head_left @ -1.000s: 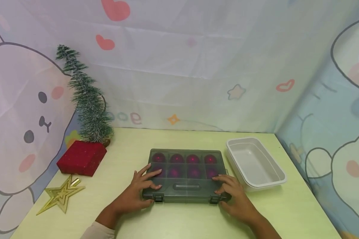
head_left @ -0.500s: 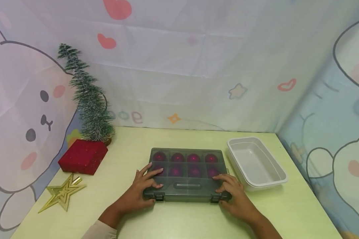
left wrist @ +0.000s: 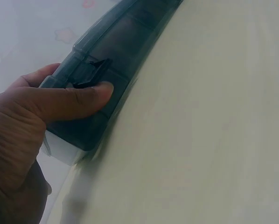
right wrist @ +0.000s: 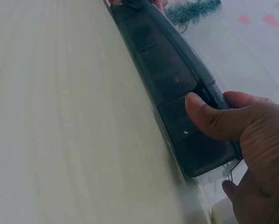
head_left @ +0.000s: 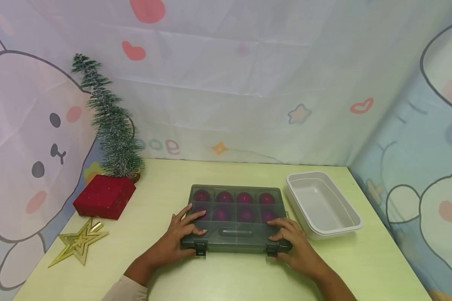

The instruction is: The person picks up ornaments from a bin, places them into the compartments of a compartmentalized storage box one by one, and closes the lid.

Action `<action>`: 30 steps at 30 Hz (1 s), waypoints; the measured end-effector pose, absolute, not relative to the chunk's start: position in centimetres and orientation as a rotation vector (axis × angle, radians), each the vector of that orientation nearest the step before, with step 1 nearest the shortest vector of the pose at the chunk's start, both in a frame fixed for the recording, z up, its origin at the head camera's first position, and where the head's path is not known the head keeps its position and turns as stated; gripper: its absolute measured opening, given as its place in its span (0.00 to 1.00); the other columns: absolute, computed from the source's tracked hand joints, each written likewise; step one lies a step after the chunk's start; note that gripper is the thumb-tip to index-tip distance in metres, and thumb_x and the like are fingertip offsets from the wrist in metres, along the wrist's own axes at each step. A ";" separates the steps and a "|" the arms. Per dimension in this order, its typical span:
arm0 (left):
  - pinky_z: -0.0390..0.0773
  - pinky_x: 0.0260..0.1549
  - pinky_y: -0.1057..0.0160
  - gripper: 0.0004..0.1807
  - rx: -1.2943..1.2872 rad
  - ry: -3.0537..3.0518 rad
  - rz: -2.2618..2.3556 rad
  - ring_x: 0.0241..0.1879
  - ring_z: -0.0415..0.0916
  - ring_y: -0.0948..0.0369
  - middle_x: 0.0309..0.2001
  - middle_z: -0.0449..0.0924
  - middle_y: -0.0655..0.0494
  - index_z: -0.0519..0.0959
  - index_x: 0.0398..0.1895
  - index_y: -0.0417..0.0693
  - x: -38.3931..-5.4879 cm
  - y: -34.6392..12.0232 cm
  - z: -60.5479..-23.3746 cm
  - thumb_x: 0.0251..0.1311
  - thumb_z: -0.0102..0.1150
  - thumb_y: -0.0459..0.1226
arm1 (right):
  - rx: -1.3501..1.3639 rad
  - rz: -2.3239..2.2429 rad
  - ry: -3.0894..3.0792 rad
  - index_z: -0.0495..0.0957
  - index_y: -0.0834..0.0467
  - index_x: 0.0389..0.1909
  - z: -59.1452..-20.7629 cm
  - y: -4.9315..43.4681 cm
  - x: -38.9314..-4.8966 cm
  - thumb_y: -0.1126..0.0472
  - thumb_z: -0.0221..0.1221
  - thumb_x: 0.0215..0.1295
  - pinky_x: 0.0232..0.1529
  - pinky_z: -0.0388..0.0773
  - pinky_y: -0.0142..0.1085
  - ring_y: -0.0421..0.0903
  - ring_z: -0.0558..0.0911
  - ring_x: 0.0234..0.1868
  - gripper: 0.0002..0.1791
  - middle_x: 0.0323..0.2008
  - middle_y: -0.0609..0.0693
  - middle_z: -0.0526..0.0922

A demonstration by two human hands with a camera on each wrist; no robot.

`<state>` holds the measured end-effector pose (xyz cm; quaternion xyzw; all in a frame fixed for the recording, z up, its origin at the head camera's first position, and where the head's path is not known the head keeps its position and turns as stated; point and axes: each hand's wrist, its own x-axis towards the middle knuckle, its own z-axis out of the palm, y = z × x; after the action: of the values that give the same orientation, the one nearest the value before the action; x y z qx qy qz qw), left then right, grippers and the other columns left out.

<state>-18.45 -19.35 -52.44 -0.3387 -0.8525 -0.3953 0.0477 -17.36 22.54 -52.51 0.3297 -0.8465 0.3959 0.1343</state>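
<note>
A dark translucent storage case (head_left: 235,243) lies on the table with its lid down, and rows of red balls (head_left: 244,198) show through the lid. My left hand (head_left: 173,238) grips the case's front left corner, fingers spread over the lid and thumb at the left latch (head_left: 201,249). At the front right corner my right hand (head_left: 295,246) holds the case likewise, its thumb by the right latch (head_left: 272,250). Both latches tilt outward; in the wrist views the left latch (left wrist: 94,73) and right latch (right wrist: 205,94) stand away from the front wall, above the thumbs.
A white plastic tub (head_left: 324,205) stands close to the case's right side. On the left are a small green Christmas tree (head_left: 114,129), a red box (head_left: 104,196) and a gold star (head_left: 80,242). A printed cloth backdrop (head_left: 226,83) encloses the table (head_left: 226,276).
Both front latches have swung outward from the case under my thumbs. The hands and the case have otherwise hardly moved.
</note>
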 end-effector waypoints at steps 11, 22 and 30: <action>0.29 0.64 0.04 0.24 -1.056 -2.590 -1.295 0.91 0.34 0.43 0.86 0.63 0.49 0.86 0.60 0.66 -18.6 -19.6 -52.4 0.60 0.81 0.40 | 0.998 1.189 -2.467 0.86 0.45 0.50 -52.2 23.1 -17.1 0.66 0.80 0.56 0.81 0.53 0.47 0.49 0.64 0.79 0.23 0.72 0.52 0.80; 0.30 0.62 0.03 0.19 -1.045 -2.561 -1.296 0.91 0.36 0.44 0.84 0.66 0.48 0.88 0.58 0.66 -18.5 -19.5 -52.6 0.67 0.77 0.40 | 0.994 1.223 -2.462 0.89 0.46 0.50 -52.6 23.4 -17.4 0.63 0.77 0.64 0.77 0.61 0.65 0.37 0.63 0.79 0.16 0.72 0.53 0.81; 0.29 0.62 0.03 0.16 -1.032 -2.545 -1.299 0.91 0.38 0.45 0.83 0.68 0.49 0.88 0.56 0.67 -18.5 -19.4 -52.6 0.67 0.76 0.40 | 1.044 1.280 -2.384 0.90 0.49 0.50 -52.8 23.5 -17.6 0.65 0.76 0.64 0.79 0.46 0.18 0.39 0.65 0.78 0.15 0.71 0.57 0.82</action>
<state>-18.54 -19.41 -52.59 -0.3391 -0.8365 -0.4272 0.0519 -17.55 23.48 -52.80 0.3575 -0.8160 0.4381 0.1202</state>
